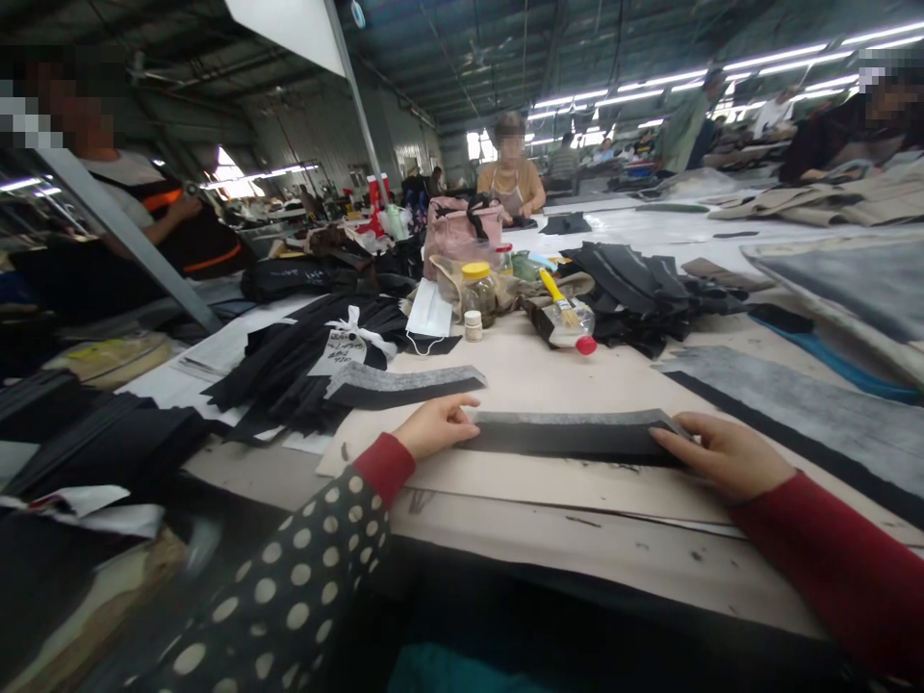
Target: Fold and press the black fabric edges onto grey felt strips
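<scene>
Left grip (433, 428) and right grip (722, 454) sat part-open on opposite ends of a black-grey fabric strip (570, 435) on pale card (549, 483); any pinch unclear.

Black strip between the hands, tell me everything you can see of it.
This long, narrow black strip looks like matt fabric, with a grey felt-like band along its far edge. It lies flat across a pale cardboard sheet. The fingertips of the left hand touch its left end, and the right hand lies over its right end.
</scene>
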### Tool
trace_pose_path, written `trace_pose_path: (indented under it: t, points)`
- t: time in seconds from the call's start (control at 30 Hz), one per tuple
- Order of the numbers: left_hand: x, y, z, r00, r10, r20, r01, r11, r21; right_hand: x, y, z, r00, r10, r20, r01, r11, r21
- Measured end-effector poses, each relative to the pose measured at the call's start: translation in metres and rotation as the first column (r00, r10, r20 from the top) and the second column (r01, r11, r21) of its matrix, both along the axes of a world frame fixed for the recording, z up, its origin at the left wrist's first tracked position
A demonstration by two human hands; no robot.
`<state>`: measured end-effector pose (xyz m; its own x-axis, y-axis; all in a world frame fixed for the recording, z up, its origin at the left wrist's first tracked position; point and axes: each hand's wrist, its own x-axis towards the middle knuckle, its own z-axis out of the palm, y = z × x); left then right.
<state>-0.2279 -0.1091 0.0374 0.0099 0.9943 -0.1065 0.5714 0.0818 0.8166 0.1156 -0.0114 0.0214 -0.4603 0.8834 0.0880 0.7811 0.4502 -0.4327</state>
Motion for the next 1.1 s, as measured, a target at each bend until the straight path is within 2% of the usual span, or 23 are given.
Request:
trace_pose_path:
  t: [0.17,0.47,0.77,1.1]
  points:
    - [-0.001,0.002,-0.006,0.999,-0.019,-0.042,0.02,0.999,0.033,-0.001,-0.001,-0.001,0.998,0.017,0.058,-0.021,0.998,0.065]
    - [0.0,0.001,-0.006,0.995,-0.021,-0.094,0.027,0.998,0.065,-0.004,-0.002,-0.001,0.996,0.02,0.09,-0.029,0.994,0.107]
    - [0.005,-0.005,-0.005,0.975,-0.002,-0.22,0.033,0.99,0.138,-0.006,-0.006,0.0,0.992,0.016,0.123,-0.036,0.986,0.162]
    - [0.009,-0.008,-0.004,0.917,0.019,-0.399,0.051,0.985,0.164,-0.008,-0.009,-0.003,0.982,0.024,0.189,-0.072,0.965,0.253]
